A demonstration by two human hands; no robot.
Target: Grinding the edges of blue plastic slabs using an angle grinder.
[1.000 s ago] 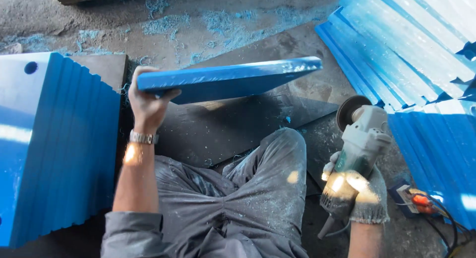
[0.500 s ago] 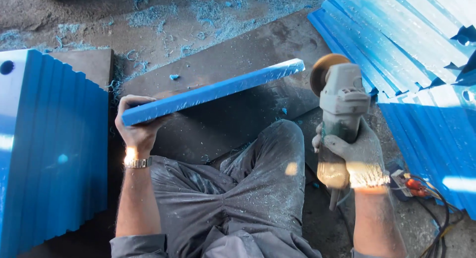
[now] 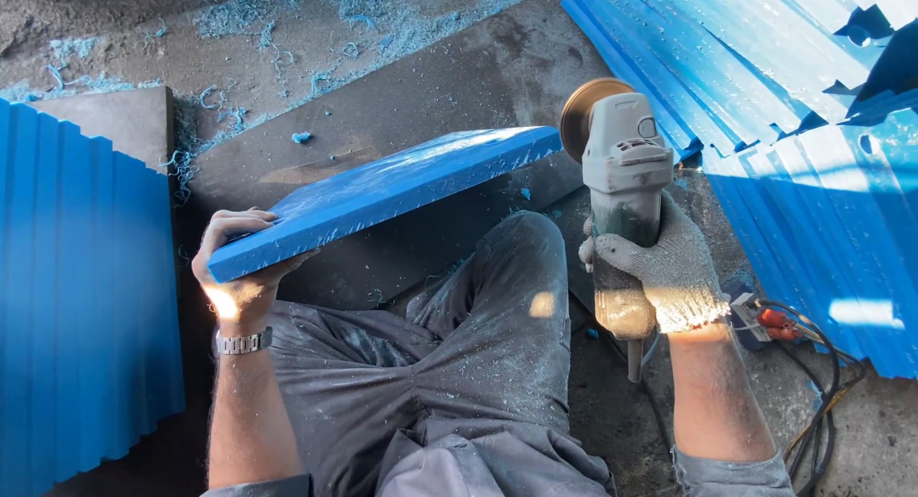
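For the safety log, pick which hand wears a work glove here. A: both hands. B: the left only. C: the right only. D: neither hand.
C: the right hand wears a knit work glove as it grips the angle grinder, while the left hand, bare with a metal wristwatch below it, holds the end of the blue panel.

A rough workshop is shown: a dusty concrete floor (image 3: 402, 67) is strewn with blue shavings (image 3: 382, 10), cut blue panels are stacked at the left (image 3: 86, 296) and right (image 3: 794, 124), and a power grinder (image 3: 622, 172) is seen with cables (image 3: 813, 363) nearby.
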